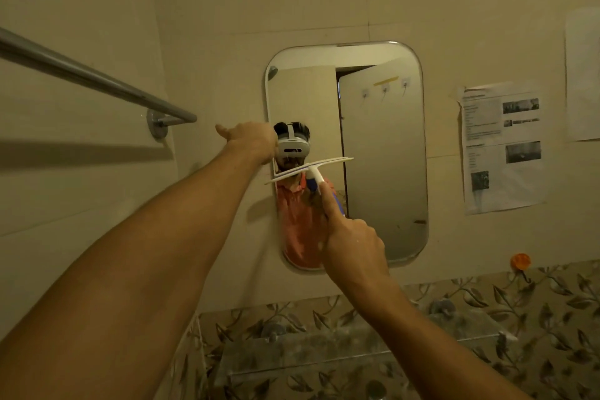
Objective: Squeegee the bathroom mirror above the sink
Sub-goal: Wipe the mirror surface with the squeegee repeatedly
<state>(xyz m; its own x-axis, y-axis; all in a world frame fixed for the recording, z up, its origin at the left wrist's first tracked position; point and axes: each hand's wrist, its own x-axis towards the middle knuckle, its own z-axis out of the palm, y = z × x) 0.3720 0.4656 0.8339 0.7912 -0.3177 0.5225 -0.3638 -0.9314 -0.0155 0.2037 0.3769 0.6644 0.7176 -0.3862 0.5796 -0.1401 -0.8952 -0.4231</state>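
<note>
So a towel bar (97,78) ran along the left wall. Left hand (251,140) was braced at the mirror's (383,153) left edge, thumb stuck out, fingers hidden so can't tell. Right hand (354,240) gripped the squeegee (310,169) handle, blade tilted across the mirror's left half. Papers (501,149) were taped on the right.
</note>
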